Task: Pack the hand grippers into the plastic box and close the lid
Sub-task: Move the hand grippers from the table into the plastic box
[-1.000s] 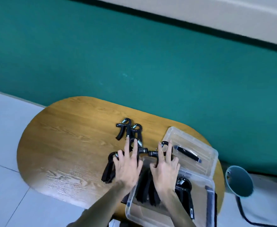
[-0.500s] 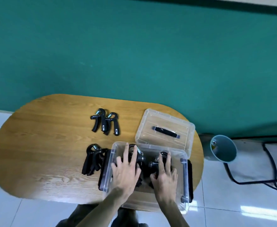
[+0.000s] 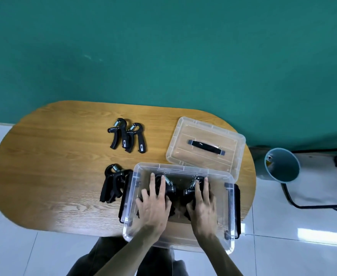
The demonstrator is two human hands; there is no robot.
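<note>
Fingers point(image 3: 157, 188) of the left hand point(image 3: 153, 208) spread flat and pressed down on a black hand gripper point(image 3: 168, 189) inside the clear plastic box point(image 3: 230, 212), palm down, not curled round it. Fingers point(image 3: 200, 193) of the right hand point(image 3: 203, 210) likewise extended, laid over a second gripper point(image 3: 190, 189) just beside the first, the two coil springs angled toward each other between the hands. No closed grasp visible on either; whether anything is pinched under the palms cannot be told. Both forearms reaching in over the near wall of the box, hiding most of its floor and the lower handles of the grippers. Box sitting at the near edge of the oval wooden counter point(image 3: 54, 176), slightly overhanging it, black side latches folded down on its left and right walls. Touching or almost touching the left wall, a heap of grippers point(image 3: 112, 184) lying on the counter, outside the box. Farther back, well apart from the box, a pair of grippers point(image 3: 126, 136) side by side, springs pointing away. Behind the box's far right corner, the clear lid point(image 3: 207, 144) lying flat with its dark handle up, one edge close to the box rim. Off the counter to the right, a teal bin point(image 3: 282, 164) on the pale tiled floor, and a dark-framed chair point(image 3: 323, 182) beyond it. Green wall point(image 3: 163, 56) behind everything.
</note>
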